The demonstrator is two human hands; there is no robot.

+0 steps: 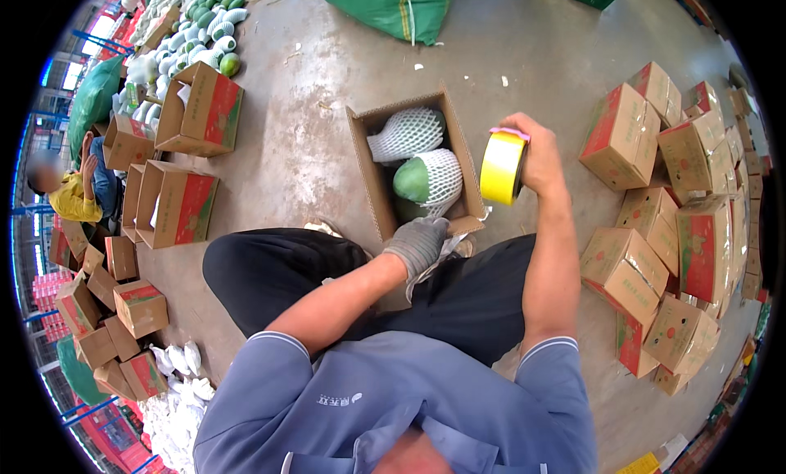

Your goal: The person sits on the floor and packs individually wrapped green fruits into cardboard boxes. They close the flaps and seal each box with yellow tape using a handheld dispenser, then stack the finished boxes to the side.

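Observation:
An open cardboard box [373, 194] stands on the floor before my knees. Inside lie green papayas [411, 179] in white foam net sleeves [405, 135], one of them with its green end bare. My left hand [419, 245], in a grey knitted glove, is at the box's near edge, its fingers on or just over the rim; whether it grips the cardboard is hard to tell. To the right of the box my bare right hand [537, 155] holds a tape roll [503, 167], yellow with a pink edge, clear of the cardboard.
Closed, taped cartons [620, 136] are piled at the right. Open cartons [212, 115] stand at the left, near a heap of sleeved papayas [202, 32] and a seated person [77, 194]. A green woven sack [393, 7] lies beyond the box. White wrapped items [178, 419] are heaped at lower left.

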